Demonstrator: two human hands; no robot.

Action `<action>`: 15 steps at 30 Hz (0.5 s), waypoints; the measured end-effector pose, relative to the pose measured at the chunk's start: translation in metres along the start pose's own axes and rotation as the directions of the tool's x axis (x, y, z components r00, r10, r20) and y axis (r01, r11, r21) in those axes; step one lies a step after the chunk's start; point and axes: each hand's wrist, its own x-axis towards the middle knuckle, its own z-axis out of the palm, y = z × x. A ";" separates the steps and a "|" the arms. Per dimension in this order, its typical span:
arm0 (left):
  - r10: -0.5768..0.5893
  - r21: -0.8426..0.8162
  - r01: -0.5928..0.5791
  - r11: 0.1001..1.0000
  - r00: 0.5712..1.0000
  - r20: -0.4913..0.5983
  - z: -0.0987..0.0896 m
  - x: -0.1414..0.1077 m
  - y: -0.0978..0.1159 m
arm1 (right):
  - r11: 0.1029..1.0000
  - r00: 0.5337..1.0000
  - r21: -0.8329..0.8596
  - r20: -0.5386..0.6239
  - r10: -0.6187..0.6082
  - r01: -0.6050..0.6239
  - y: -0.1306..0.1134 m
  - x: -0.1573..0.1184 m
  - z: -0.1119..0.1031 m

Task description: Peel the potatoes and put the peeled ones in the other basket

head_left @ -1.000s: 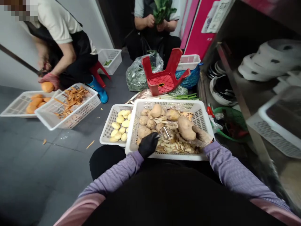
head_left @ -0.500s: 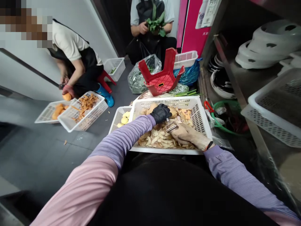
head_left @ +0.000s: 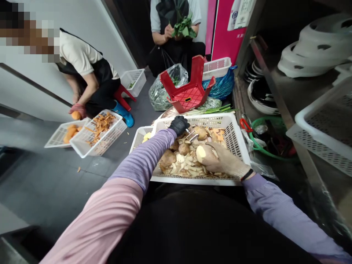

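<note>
In a black glove, my left hand [head_left: 179, 125] is closed round the handle of a metal peeler [head_left: 192, 136], whose head points right, above the basket. My right hand [head_left: 227, 161], in a beige glove, grips a potato [head_left: 204, 153]; a pale peeled patch faces left, and the rest still has brown skin. Peeler and potato are apart. Both hands are over a white plastic basket [head_left: 243, 146] holding unpeeled potatoes [head_left: 168, 158] and a heap of pale peelings [head_left: 189, 169]. A second white basket [head_left: 136, 138] behind its left side shows a little yellow potato [head_left: 147, 136].
An upturned red stool [head_left: 189, 96] lies beyond the basket, near a clear bag of greens [head_left: 176, 79]. At left a co-worker holds an orange vegetable [head_left: 76, 115] over baskets; another at the back handles leafy greens [head_left: 184, 27]. A metal shelf [head_left: 280, 95] with basins stands right.
My left hand has drawn back left and up with the peeler, off the potato. My right hand has turned the potato, so its pale patch now shows.
</note>
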 end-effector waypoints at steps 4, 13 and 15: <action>0.128 -0.028 -0.130 0.991 0.991 -0.048 -0.002 0.004 0.000 | 0.972 0.996 -0.217 0.010 -0.088 0.088 -0.006 0.001 -0.003; -0.029 -0.090 0.013 0.996 0.985 -0.172 -0.010 -0.006 0.007 | 0.964 1.000 0.265 0.025 -0.014 0.007 0.011 0.005 -0.013; -0.027 -0.118 0.007 0.993 0.985 -0.169 -0.011 -0.012 0.008 | 0.898 0.995 0.437 0.100 0.005 -0.048 0.014 -0.001 -0.012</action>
